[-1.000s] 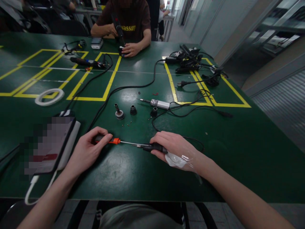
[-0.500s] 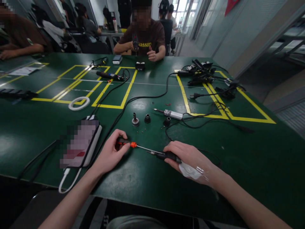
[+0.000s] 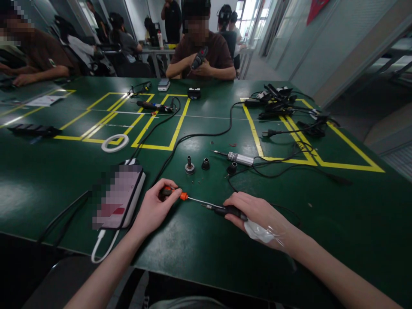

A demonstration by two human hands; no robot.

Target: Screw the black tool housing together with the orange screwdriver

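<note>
My left hand (image 3: 159,201) is closed around the black and orange handle of a screwdriver (image 3: 184,196), just above the table. Its thin metal shaft runs right to the black-handled tool (image 3: 222,210) under my right hand (image 3: 249,210). That tool has a narrow metal tip pointing left, and my right fingers are wrapped over its grip. Where the screwdriver's tip ends is hidden by those fingers. Beyond my hands stand a metal part with a round base (image 3: 189,166) and two small black collars, one of them a black collar (image 3: 205,164). Several tiny screws (image 3: 199,182) lie in front of them.
A silver-bodied, pointed tool (image 3: 240,159) lies behind the collars. Left of my hand rests a phone (image 3: 119,197) on a pale device, with cables. Black cords and adapters (image 3: 277,101) pile at the back right, near a roll of white tape (image 3: 115,143). Opposite, a person holds a drill (image 3: 200,58).
The view has shifted slightly, so the table's contents sit a little further right and lower. My hands keep their grips. The person opposite has raised the drill and brought both hands together at it.
</note>
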